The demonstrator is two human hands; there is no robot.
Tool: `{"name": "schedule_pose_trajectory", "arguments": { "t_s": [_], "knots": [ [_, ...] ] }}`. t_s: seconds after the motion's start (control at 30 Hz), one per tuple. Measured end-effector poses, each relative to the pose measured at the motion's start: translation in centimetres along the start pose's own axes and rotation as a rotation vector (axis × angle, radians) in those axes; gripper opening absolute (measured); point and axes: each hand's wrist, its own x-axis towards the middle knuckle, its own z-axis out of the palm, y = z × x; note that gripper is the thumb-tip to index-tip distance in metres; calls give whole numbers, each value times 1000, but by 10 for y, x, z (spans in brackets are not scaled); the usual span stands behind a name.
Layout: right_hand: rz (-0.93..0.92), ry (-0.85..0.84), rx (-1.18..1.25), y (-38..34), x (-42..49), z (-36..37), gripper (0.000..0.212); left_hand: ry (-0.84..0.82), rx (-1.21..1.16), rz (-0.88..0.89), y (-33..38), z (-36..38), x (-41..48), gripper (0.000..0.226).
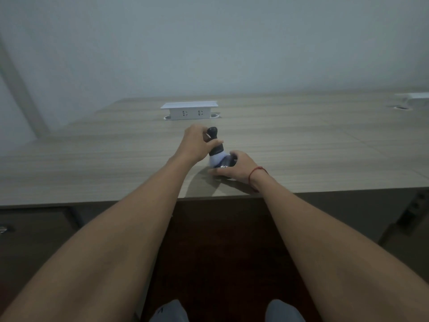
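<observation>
We curl our left hand (197, 145) round the brush (214, 147), its bristles on a dark object (224, 162), perhaps a case, which our right hand (236, 168) pinches near the counter (301, 147) edge. Hard strokes could knock it off.

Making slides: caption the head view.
Left hand grips a black-handled brush, bristles on a small dark object held by the right hand.

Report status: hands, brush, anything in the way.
Left hand grips brush handle. Right hand holds small dark object on table, bristles against it. Socket box behind, apart.
</observation>
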Motion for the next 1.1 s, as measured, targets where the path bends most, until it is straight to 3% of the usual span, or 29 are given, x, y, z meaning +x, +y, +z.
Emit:
{"name": "schedule_pose_trajectory", "arguments": {
  "t_s": [0.07,0.17,0.3,0.43,0.57,0.7,0.87,0.97,1.1],
  "knots": [
    [-3,-8,0,0,1,1,68,35,-51,44,5,2,2,27],
    [-16,-11,21,3,2,2,60,-47,-67,67,10,11,-2,24],
    [11,0,-9,1,-1,1,79,28,66,78,6,13,4,20],
    [16,-5,5,0,-3,1,83,69,-73,24,-1,14,7,21],
    [21,38,-40,-2,-6,1,93,147,10,-55,-15,19,0,27],
    [3,27,-53,-3,-7,1,74,247,-111,-67,-12,19,0,27],
    [-11,25,2,-4,-11,0,86,161,37,-90,-26,20,-3,34],
    [-8,35,-14,-4,-12,1,102,222,-67,-89,-22,18,-1,31],
    [-18,19,-11,-5,-12,1,96,152,-1,-73,-23,22,-2,32]
  ]
}}
